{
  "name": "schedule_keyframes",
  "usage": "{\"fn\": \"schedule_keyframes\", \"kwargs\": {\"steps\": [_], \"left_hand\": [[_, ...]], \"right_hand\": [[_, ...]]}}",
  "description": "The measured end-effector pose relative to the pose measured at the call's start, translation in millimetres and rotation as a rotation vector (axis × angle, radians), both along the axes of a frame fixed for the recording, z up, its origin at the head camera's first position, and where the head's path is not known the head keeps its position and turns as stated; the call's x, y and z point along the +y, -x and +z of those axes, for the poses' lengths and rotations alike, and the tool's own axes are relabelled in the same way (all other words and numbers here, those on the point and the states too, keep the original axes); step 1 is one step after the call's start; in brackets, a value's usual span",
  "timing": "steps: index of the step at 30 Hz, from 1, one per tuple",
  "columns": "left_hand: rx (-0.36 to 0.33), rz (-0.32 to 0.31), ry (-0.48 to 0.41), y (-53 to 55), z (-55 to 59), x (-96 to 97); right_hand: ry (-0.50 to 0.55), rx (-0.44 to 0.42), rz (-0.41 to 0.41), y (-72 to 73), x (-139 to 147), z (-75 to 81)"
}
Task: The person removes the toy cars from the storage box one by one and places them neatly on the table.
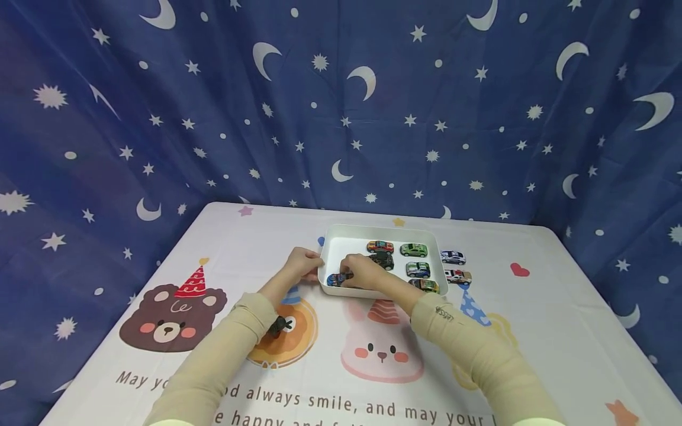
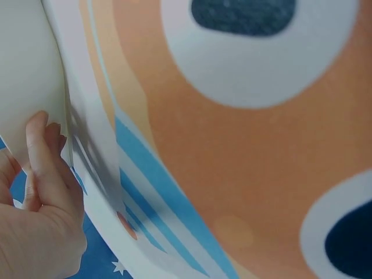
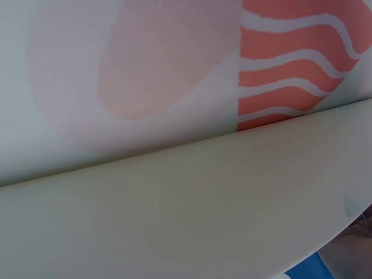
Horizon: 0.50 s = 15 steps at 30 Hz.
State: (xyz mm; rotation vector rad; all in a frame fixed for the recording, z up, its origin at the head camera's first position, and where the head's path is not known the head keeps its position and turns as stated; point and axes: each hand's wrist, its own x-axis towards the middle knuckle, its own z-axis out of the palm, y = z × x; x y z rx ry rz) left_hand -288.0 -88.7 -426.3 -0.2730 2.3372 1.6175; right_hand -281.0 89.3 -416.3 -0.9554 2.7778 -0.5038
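One white rectangular tray (image 1: 346,244), its left wall gripped by the left hand (image 1: 301,264); one blue toy car (image 1: 334,280), in the near-left corner inside, pinched by the right hand (image 1: 364,274), which sits close beside a black toy car (image 1: 385,261) and might knock it askew if swung rightward

Behind everything we see a dark blue curtain (image 1: 303,139) printed with white crescent moons (image 1: 369,78), stars (image 1: 418,34) and dots (image 1: 438,63). Before it we have a white tablecloth (image 1: 575,331). On its left we find a brown bear face (image 1: 171,342) in a red party hat (image 1: 190,286), then a partly hidden orange animal face (image 1: 302,334) and a pink rabbit face (image 1: 381,368). Farther right we spot a blue party hat (image 1: 473,307), a red heart (image 1: 520,270) and an orange star (image 1: 621,413). Below the faces we read lettering (image 1: 333,402), including "always smile".
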Motion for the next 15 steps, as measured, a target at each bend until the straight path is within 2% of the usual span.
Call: {"fn": "schedule_keyframes", "kwargs": {"steps": [11, 15], "left_hand": [[0.008, -0.006, -0.004, 0.9, 0.0, 0.3], [0.003, -0.001, 0.002, -0.3, -0.1, -1.4]], "right_hand": [[0.013, -0.023, -0.034, -1.0, 0.4, 5.1], [0.026, -0.022, -0.008, -4.5, -0.4, 9.4]]}}
